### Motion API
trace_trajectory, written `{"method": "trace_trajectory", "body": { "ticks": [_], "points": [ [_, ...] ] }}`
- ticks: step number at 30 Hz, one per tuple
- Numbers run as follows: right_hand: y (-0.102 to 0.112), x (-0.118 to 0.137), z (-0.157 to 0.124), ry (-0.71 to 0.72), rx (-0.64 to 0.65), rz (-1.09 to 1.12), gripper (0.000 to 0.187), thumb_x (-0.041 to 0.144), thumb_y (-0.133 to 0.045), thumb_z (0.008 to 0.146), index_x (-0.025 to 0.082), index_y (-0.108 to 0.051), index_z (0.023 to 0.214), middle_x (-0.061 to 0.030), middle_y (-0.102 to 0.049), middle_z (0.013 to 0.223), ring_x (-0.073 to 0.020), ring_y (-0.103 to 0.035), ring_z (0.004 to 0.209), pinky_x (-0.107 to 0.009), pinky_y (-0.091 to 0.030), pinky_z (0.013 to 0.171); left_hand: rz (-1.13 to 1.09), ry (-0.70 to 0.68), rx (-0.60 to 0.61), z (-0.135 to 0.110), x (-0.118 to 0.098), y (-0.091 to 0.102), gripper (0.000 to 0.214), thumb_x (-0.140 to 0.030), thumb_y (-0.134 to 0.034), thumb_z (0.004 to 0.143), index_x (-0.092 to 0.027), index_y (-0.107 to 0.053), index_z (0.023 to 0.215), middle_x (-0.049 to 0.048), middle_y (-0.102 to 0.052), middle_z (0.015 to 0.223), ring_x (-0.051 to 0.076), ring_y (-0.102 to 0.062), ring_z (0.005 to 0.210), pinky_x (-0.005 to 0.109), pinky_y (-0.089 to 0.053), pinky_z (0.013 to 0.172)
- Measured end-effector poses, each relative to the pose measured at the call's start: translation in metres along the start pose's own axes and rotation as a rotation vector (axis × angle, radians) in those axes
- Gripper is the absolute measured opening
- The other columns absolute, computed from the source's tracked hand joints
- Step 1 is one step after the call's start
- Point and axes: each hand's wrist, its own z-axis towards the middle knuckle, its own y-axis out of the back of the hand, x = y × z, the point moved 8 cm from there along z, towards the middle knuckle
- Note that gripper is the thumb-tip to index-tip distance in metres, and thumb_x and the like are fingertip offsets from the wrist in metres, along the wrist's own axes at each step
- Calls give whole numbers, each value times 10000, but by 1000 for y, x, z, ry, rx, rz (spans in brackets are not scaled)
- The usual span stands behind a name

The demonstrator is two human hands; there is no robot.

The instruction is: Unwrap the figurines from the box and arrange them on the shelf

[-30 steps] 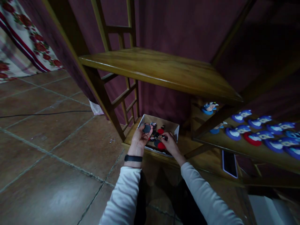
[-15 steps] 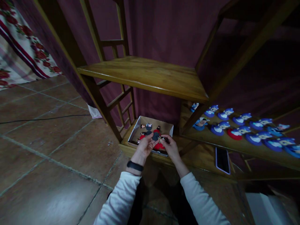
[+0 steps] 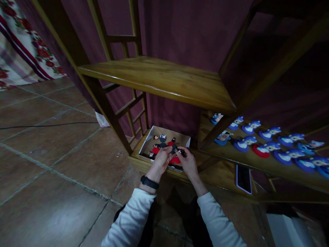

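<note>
Over the front of a shallow cardboard box (image 3: 146, 141), my two hands hold one small figurine with a dark round base (image 3: 174, 149) between them. My left hand (image 3: 163, 158) pinches the base from the left. The fingers of my right hand (image 3: 188, 160) close on the figurine's upper part, which they mostly cover. Inside the box lie several more small figurines, among them one with a dark base (image 3: 162, 138) at the back left and others on red bases (image 3: 155, 150). A dark band circles my left wrist.
Figurines on blue bases (image 3: 241, 144) and one red base (image 3: 260, 151) stand in rows on the right shelf. A phone (image 3: 243, 179) lies on the lower board. An upper wooden shelf (image 3: 159, 79) overhangs the box. A black cable (image 3: 48, 125) crosses the tiled floor.
The figurine's dark base has turned in my fingers and now shows less of its flat face. Both hands stay over the box. The camera view has shifted slightly.
</note>
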Motion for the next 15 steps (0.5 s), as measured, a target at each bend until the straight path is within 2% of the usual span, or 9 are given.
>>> {"method": "trace_trajectory", "body": {
  "ticks": [7, 15],
  "points": [
    [4, 34, -2, 222, -49, -239, 232, 248, -482, 811, 222, -577, 1021, -63, -599, 986, -185, -576, 917, -304, -463, 805, -13, -8, 22, 1, 1, -2, 96, -43, -609, 737, -108, -623, 668, 53, -634, 656, 124, -611, 630, 260, -505, 708],
    [-1, 36, -1, 279, 4, -324, 186, 220, -477, 819, 224, -568, 980, -57, -596, 954, -198, -550, 929, -324, -448, 823, 50, -31, -4, -2, 0, 0, 65, -75, -653, 710, -118, -667, 663, 36, -640, 613, 102, -577, 565, 216, -471, 588]
  ]
}}
